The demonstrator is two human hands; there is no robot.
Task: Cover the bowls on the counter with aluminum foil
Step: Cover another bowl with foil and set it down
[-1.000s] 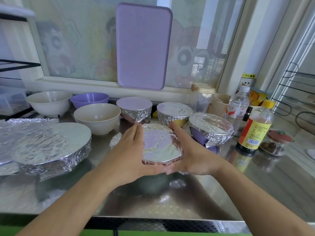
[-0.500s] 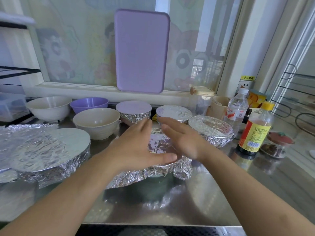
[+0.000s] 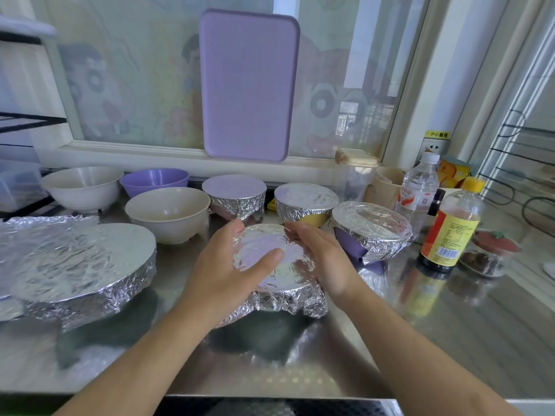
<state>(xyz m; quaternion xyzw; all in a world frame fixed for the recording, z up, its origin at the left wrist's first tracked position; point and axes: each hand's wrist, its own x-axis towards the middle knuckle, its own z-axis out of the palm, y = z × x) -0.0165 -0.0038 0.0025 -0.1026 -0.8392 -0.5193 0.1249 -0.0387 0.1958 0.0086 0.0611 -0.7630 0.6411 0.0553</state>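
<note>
A foil-covered bowl (image 3: 282, 280) stands at the middle of the steel counter (image 3: 450, 340). My left hand (image 3: 222, 265) lies flat on its left side, thumb stretched across the foil top. My right hand (image 3: 324, 259) presses along its right rim with fingers spread. Behind stand three more foil-covered bowls (image 3: 235, 196) (image 3: 304, 202) (image 3: 372, 229). A large foil-covered bowl (image 3: 81, 262) sits at the left. Three bowls have no foil: a cream one (image 3: 166, 210), a white one (image 3: 81, 187) and a purple one (image 3: 154, 181).
A soy sauce bottle (image 3: 447, 232), a water bottle (image 3: 417, 193) and a small lidded jar (image 3: 489, 253) stand at the right. A purple tray (image 3: 247, 85) leans on the window. Loose foil (image 3: 39, 223) lies at the far left. Wire racks flank both sides.
My hands went from cupping the bowl's sides to lying over its top. The foil edge, tucked in before, now hangs as a crumpled skirt below the rim.
</note>
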